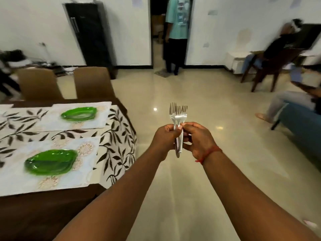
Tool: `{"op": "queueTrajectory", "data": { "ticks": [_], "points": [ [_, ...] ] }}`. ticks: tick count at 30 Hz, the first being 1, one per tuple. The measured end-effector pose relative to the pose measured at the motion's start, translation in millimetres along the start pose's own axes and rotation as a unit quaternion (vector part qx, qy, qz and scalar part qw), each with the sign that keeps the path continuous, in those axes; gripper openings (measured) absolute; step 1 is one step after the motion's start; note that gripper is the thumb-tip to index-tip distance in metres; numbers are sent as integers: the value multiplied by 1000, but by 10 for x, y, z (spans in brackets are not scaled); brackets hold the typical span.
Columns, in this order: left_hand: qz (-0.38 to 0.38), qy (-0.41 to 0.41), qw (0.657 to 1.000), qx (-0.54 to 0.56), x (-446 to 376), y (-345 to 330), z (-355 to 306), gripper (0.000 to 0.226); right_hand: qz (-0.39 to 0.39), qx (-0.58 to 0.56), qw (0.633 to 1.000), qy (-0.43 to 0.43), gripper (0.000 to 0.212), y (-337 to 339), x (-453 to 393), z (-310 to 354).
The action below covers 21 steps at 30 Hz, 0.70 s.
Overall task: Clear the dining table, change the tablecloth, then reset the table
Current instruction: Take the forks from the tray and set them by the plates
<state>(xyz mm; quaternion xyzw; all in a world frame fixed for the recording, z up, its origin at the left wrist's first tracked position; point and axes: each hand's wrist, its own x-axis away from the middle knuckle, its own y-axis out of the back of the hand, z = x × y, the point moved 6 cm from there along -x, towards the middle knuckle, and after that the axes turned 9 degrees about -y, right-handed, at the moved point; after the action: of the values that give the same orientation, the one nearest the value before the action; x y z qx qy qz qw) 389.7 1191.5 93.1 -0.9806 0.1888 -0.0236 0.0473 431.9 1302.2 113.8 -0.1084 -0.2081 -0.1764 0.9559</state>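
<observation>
Both hands are raised over the floor to the right of the dining table (52,214). My left hand (165,140) grips a bunch of metal forks (178,117) by the handles, tines up. My right hand (198,138) pinches the same fork handles from the right side. The table carries a white tablecloth (118,134) with dark leaves. Two pale placemats lie on it, each with a green leaf-shaped plate: a near plate (50,161) and a far plate (79,113).
Two brown chairs (92,82) stand behind the table. A person (177,32) stands in the doorway ahead. Other people sit on a chair (271,66) and a blue seat (302,122) at the right. Shiny tiled floor stretches between.
</observation>
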Motion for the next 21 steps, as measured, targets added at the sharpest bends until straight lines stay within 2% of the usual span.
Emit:
{"op": "queueTrajectory", "data": {
  "ticks": [1, 2, 3, 5, 11, 16, 18, 21],
  "points": [
    [8, 8, 1000, -5, 14, -56, 24, 26, -4, -1, 1000, 4, 14, 55, -1, -9],
    [-57, 6, 998, 2, -265, 405, 101, 26, 50, 17, 998, -17, 12, -414, -423, -20],
    [-84, 4, 996, 5, -408, 597, 141, 26, 69, 29, 997, -32, 10, -608, -644, -30],
    [-109, 12, 994, 9, -575, 913, 170, 26, 86, 43, 995, -38, 9, -878, -959, -45],
    [-235, 44, 971, 2, -1200, 2471, 465, 24, 168, 91, 976, -102, 8, -2435, -1960, -194],
    [-380, 73, 922, 21, -1091, 3667, 654, 19, 243, 148, 946, -157, 14, -3648, -2474, -521],
    [-448, 79, 888, 64, -924, 4106, 753, 15, 296, 185, 920, -177, 13, -4206, -2544, -687],
    [-536, 81, 834, 100, -598, 4669, 870, 12, 367, 278, 873, -161, 15, -5021, -2639, -1043]
  ]
}}
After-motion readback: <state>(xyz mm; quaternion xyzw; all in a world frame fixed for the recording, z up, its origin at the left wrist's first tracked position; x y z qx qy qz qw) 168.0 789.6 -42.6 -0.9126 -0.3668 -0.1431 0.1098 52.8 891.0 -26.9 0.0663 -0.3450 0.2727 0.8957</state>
